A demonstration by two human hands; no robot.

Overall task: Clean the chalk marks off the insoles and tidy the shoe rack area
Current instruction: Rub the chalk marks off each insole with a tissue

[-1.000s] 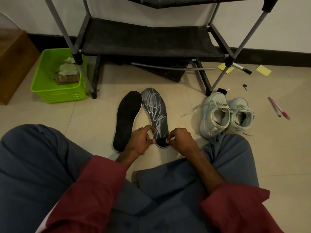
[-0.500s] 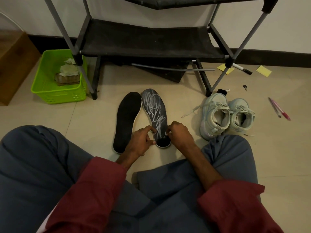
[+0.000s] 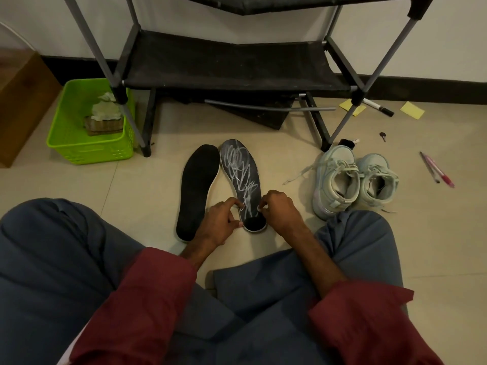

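Observation:
Two black insoles lie side by side on the tiled floor in front of the shoe rack (image 3: pixel 232 61). The left insole (image 3: pixel 197 185) is plain black. The right insole (image 3: pixel 241 169) is covered in white chalk scribbles. My left hand (image 3: pixel 220 219) pinches the left edge of the chalk-marked insole near its heel. My right hand (image 3: pixel 280 210) pinches the right edge of that heel, with something small and white at its fingertips.
A green basket (image 3: pixel 68 143) holding a cloth and a brush stands at the left beside a wooden box (image 3: pixel 18 101). A pair of pale sneakers (image 3: pixel 353 177) sits at the right. Yellow notes (image 3: pixel 412 109), a marker (image 3: pixel 378 107), a key (image 3: pixel 382 136) and pens (image 3: pixel 436 169) are scattered nearby.
My right hand has slid forward along the chalk-marked insole's right edge, from the heel end towards the scribbles. My left hand has stayed on the left edge.

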